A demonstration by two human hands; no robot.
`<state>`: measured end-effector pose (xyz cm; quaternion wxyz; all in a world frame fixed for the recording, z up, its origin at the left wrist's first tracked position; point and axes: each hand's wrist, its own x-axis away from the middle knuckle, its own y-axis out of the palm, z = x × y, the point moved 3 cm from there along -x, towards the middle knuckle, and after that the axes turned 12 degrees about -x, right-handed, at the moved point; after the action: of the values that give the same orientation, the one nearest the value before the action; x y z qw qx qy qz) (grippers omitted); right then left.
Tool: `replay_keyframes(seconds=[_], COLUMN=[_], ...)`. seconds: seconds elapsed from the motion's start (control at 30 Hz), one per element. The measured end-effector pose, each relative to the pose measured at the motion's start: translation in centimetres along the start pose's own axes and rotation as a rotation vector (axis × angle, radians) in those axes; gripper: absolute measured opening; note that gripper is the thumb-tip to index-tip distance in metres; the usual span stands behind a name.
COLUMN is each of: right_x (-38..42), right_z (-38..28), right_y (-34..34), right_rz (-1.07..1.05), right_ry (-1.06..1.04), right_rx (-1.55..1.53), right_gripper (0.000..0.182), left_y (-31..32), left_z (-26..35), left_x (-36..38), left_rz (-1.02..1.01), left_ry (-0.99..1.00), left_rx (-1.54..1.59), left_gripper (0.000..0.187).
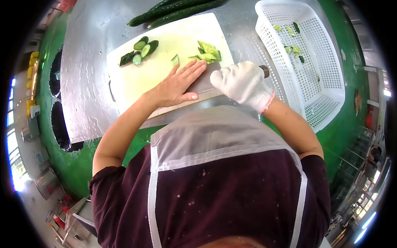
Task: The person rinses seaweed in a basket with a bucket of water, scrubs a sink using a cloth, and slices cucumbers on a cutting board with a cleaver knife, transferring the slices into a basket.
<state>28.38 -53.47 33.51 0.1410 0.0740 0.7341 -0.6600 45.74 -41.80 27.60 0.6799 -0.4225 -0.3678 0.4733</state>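
Observation:
My right hand (pixel 242 82), in a white knit glove, is closed round the handle of a broad-bladed knife (pixel 202 82). The blade lies low over the near right part of a white cutting board (pixel 173 35). My bare left hand (pixel 178 84) is stretched out flat, its fingers reaching over the blade's left side. Just beyond the fingertips sits a small heap of cut cucumber slices (pixel 209 52), with one thin slice (pixel 175 59) apart to its left. Several short cucumber chunks (pixel 147 48) rest on the board's far left.
Whole cucumbers (pixel 182 12) lie behind the board on the wet metal table (pixel 89 82). To the right stands a white perforated basket (pixel 324 99) holding several cucumber pieces (pixel 295 48). Dark round openings (pixel 60 124) are at the table's left edge, above a green floor (pixel 351 53).

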Motion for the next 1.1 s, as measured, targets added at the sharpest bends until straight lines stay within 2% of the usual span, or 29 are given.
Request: replay_keyframes(seconds=[0.07,0.1,0.17,0.23,0.27,0.33,0.37,0.4,0.5,0.6,0.63,0.73,0.8,0.9,1.0,1.03,1.1], right_x=[0.4,0.9,2.4,4.9,6.3,8.6,9.7,10.6,12.2,11.5,11.6,11.2,11.1,10.6,9.8,9.3,7.5], right_z=[0.0,0.0,0.7,1.6,1.8,2.1,2.0,1.9,1.3,1.2,1.4,1.9,1.8,1.7,1.6,1.7,1.5], right_y=[-0.2,-0.5,-0.6,-0.4,-0.3,0.0,0.2,0.6,2.2,2.6,3.7,4.7,4.6,4.5,5.2,5.5,5.7], right_rz=[-0.024,-0.040,-0.090,-0.068,-0.055,-0.047,-0.048,-0.049,0.149,0.306,0.423,0.446,0.340,0.263,0.182,0.149,0.082], right_ry=[0.031,0.061,0.155,0.368,0.478,0.713,0.840,0.968,1.461,1.616,1.606,1.630,1.668,1.681,1.632,1.604,1.573], right_rx=[0.001,-0.002,-0.034,-0.170,-0.238,-0.445,-0.585,-0.728,-1.279,-1.438,-1.494,-1.512,-1.542,-1.606,-1.638,-1.639,-1.584], right_gripper=[0.005,0.005,0.011,0.019,0.023,0.028,0.028,0.030,0.030,0.030,0.030,0.029,0.029,0.030,0.031,0.031,0.032], left_y=[0.7,1.2,1.5,2.2,3.3,5.2,4.8,4.9,6.0,6.3,6.3,6.3,6.1,5.7,5.6,5.7,6.4], left_z=[-1.9,-3.4,-6.7,-10.0,-10.4,-10.1,-7.3,-5.2,-3.5,-2.8,-2.8,-2.9,-2.6,-1.4,-0.4,0.1,0.3], left_x=[-0.5,-0.7,-0.9,-0.5,-0.7,-1.5,-1.7,-2.4,-4.0,-5.9,-6.4,-7.3,-7.8,-8.7,-9.5,-9.7,-9.8], left_rz=[-0.041,-0.087,0.017,0.165,0.196,0.263,0.240,0.184,0.289,0.350,0.360,0.439,0.489,0.406,0.408,0.333,0.442], left_ry=[-0.027,-0.062,-0.171,-0.267,-0.312,-0.403,-0.288,-0.254,-0.340,-0.479,-0.512,-0.546,-0.551,-0.525,-0.492,-0.538,-0.563], left_rx=[-0.037,-0.138,-0.094,-0.061,-0.047,-0.012,-0.215,-0.226,-0.238,-0.210,-0.204,-0.171,-0.129,-0.178,-0.208,-0.231,-0.207], left_gripper=[0.097,0.091,0.086,0.083,0.088,0.099,0.122,0.129,0.120,0.116,0.116,0.112,0.110,0.103,0.096,0.096,0.095])
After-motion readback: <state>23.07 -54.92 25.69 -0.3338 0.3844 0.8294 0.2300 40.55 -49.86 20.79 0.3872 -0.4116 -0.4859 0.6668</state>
